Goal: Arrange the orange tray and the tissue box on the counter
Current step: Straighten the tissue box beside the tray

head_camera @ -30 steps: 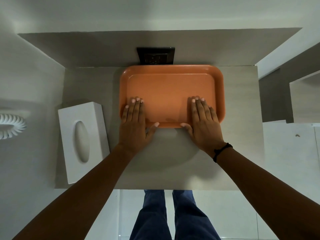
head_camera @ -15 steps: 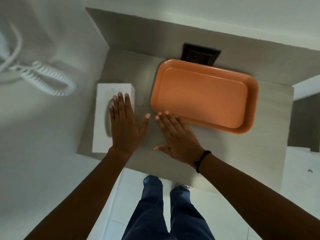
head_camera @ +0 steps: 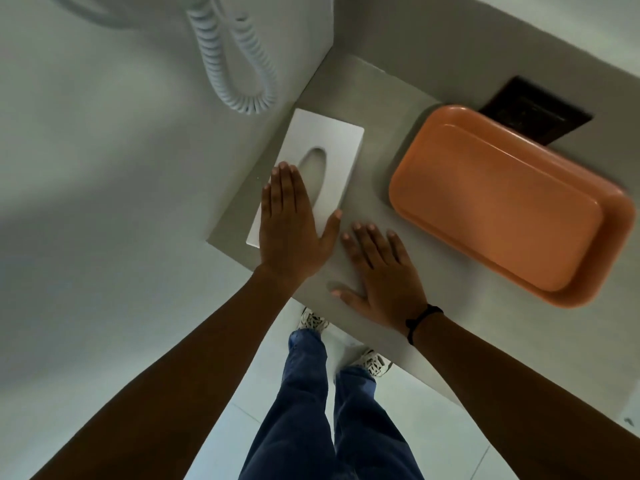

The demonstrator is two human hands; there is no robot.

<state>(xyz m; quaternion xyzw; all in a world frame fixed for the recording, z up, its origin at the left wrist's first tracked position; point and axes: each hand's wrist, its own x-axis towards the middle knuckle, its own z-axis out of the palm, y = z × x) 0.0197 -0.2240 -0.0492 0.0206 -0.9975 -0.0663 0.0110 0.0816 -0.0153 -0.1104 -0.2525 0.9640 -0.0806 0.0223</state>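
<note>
The left hand lies flat, fingers together, on the tissue box at the counter's left edge; a sideways push could tip it off. The right hand rests flat, fingers spread.

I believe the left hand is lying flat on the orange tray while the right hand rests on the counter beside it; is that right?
Not quite. In the head view the left hand lies flat on the white tissue box, not the orange tray, which nothing touches. The rest holds: the right hand appears to rest on the counter beside it.
</note>
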